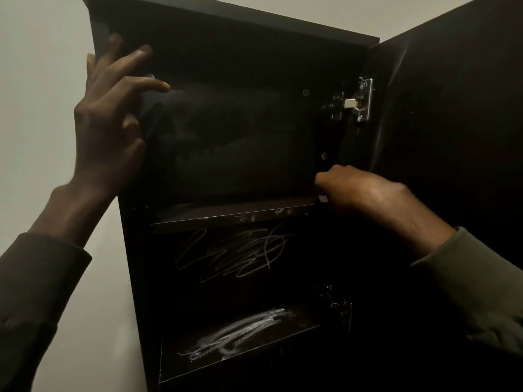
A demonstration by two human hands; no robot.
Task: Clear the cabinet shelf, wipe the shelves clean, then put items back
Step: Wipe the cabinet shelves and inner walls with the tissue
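One dark cabinet (135, 250) stands with one door (452, 137) swung open at its right edge, and two shelves show inside — an upper shelf (226, 217) and a lower shelf (240, 343). Two metal hinges sit along the right side: an upper hinge (355, 101) and a lower hinge (342, 309). Two hands are in view — the left hand (109, 123) and the right hand (362, 190) — with two sleeves, plus two patches of pale marks: one scribble (237, 254) and one white smear (240, 335).

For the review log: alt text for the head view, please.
Two hands reach into a dark open cabinet: the left hand spreads at its upper left edge, the right hand curls by the top shelf. White scribbles and smears mark lower surfaces.
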